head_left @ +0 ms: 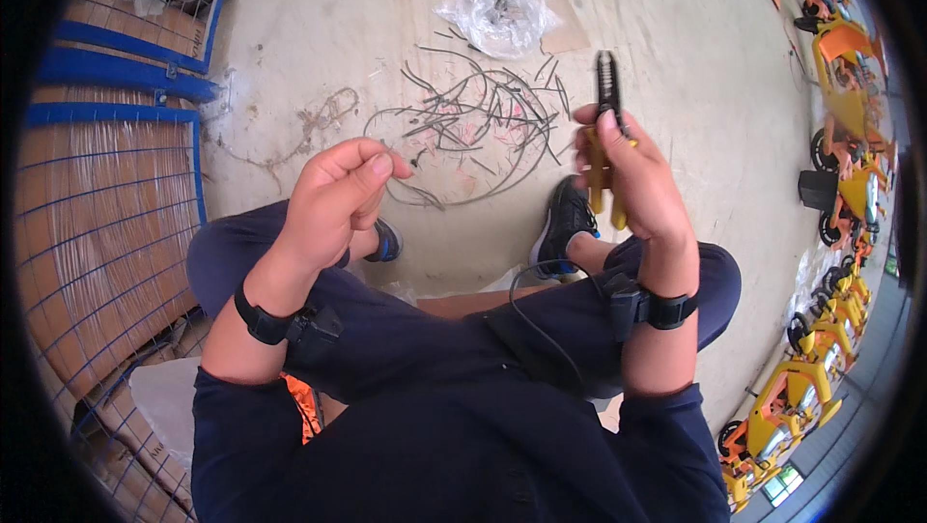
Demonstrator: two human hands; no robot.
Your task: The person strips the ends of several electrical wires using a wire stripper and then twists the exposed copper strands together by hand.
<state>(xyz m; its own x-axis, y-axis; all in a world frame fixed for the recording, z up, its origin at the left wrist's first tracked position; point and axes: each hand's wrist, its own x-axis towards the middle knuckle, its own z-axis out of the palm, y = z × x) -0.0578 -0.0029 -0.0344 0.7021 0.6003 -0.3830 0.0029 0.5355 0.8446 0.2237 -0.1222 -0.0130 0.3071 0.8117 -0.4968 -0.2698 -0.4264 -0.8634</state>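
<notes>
My left hand (343, 190) is raised at centre-left, thumb and index finger pinched together; whatever they may hold is too small to make out. My right hand (632, 170) grips a wire stripper (606, 84) by its yellow handles, black jaws pointing away from me. Beyond my hands, many short dark cut wire pieces (483, 108) lie scattered on the pale floor (290, 30), with pinkish bits among them. A crumpled clear plastic bag (502, 6) with small dark contents lies behind them on a piece of cardboard (565, 30).
My shoes (560, 233) rest just this side of the wires. A blue wire cage (198, 175) with plastic-wrapped cardboard (106, 233) stands along the left. A long row of yellow-and-orange small wheeled vehicles (840, 69) lines the right edge.
</notes>
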